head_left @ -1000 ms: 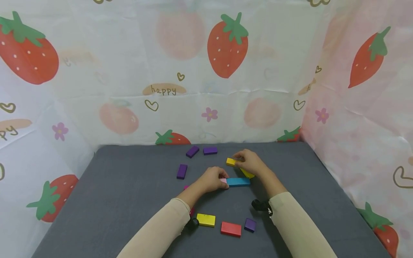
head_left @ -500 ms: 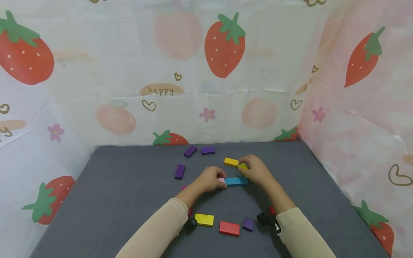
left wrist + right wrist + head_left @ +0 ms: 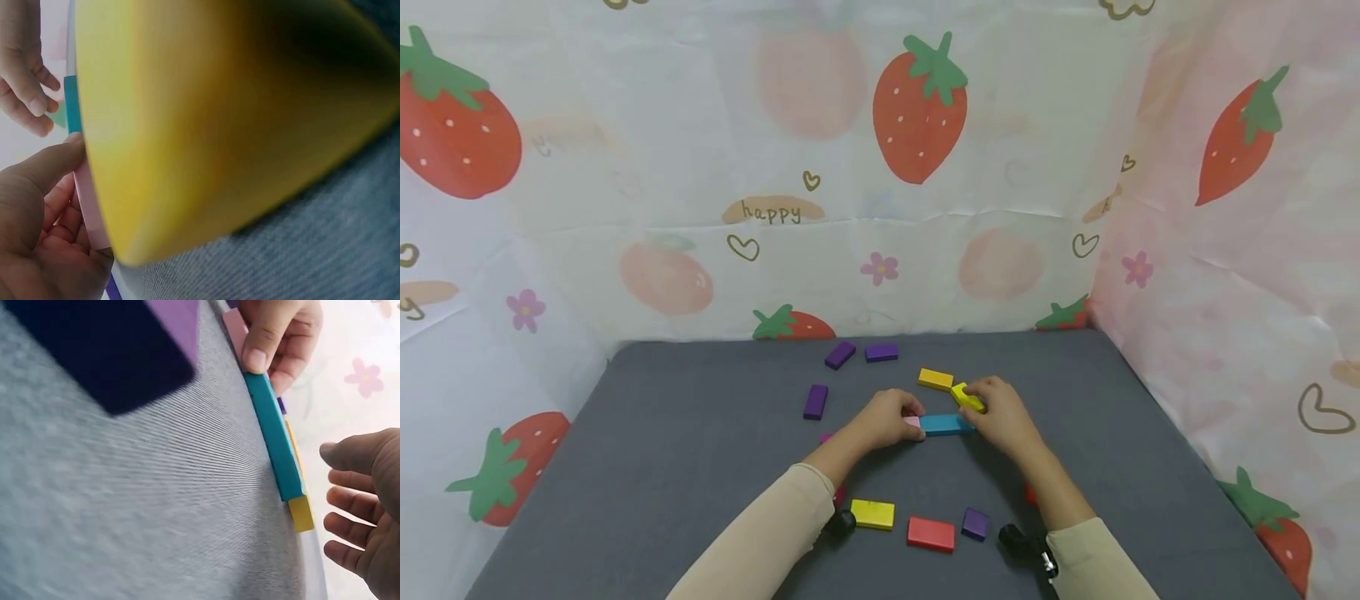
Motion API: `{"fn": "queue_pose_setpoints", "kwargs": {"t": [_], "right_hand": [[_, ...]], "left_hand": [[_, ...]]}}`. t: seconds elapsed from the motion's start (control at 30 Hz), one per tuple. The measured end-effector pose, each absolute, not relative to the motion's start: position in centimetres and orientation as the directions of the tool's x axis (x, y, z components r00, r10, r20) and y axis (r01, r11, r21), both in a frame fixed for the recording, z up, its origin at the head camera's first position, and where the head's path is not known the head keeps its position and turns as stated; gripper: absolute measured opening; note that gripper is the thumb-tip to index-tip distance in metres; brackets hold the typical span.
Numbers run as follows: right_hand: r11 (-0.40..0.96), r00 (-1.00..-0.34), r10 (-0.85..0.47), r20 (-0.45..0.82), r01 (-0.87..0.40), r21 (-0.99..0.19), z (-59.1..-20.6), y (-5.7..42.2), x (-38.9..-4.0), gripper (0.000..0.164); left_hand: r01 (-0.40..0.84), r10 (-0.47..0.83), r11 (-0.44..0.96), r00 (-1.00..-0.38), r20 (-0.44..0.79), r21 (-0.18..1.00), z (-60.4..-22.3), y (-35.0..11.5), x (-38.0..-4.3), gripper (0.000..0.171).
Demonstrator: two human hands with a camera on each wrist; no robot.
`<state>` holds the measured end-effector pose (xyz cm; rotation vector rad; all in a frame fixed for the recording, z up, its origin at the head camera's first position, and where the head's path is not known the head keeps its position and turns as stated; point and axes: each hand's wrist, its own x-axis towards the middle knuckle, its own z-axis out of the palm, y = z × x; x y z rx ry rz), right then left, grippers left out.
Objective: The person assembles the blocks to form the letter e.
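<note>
My left hand (image 3: 887,417) pinches a pink block (image 3: 912,422), thumb on the near side and fingers behind it. In the right wrist view that thumb also lies at the joint with a blue block (image 3: 275,437), which lines up end to end with the pink one. My right hand (image 3: 1003,417) hovers at the blue block's right end, overlapping it in the head view. Its thumb and fingers stand apart with nothing between them. Just behind is a slanted yellow block (image 3: 966,396), one corner close to a second yellow block (image 3: 936,379).
Purple blocks (image 3: 816,402) lie at the back left. In front are a yellow block (image 3: 872,514), a red block (image 3: 931,534) and a small purple block (image 3: 975,524). Magenta pieces (image 3: 839,495) are partly covered by the left forearm, and a red piece (image 3: 1031,495) by the right.
My right hand has let go of the farther yellow block, moved nearer to the slanted yellow block, then drawn back off it with fingers spread. The left hand stays on the pink block.
</note>
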<state>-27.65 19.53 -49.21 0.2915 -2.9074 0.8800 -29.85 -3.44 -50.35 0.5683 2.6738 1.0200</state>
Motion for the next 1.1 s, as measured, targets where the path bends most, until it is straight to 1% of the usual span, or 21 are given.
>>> {"fn": "queue_pose_setpoints", "kwargs": {"t": [0.4,0.87,1.1], "right_hand": [[0.828,-0.984,-0.128,0.127,-0.177,-0.532,-50.1,19.3,-26.8,0.045],[0.840,-0.975,-0.155,0.158,-0.214,-0.498,-50.6,19.1,-26.7,0.046],[0.835,-0.973,-0.158,0.169,-0.223,-0.503,-50.5,18.9,-26.7,0.045]], "left_hand": [[0.286,0.438,0.677,-0.897,-0.059,0.679,-50.8,-3.2,-29.9,0.026],[0.294,0.440,0.685,-0.896,-0.057,0.667,-50.3,-3.2,-29.8,0.026],[0.297,0.451,0.678,-0.891,-0.061,0.672,-49.8,-3.5,-29.6,0.025]]}}
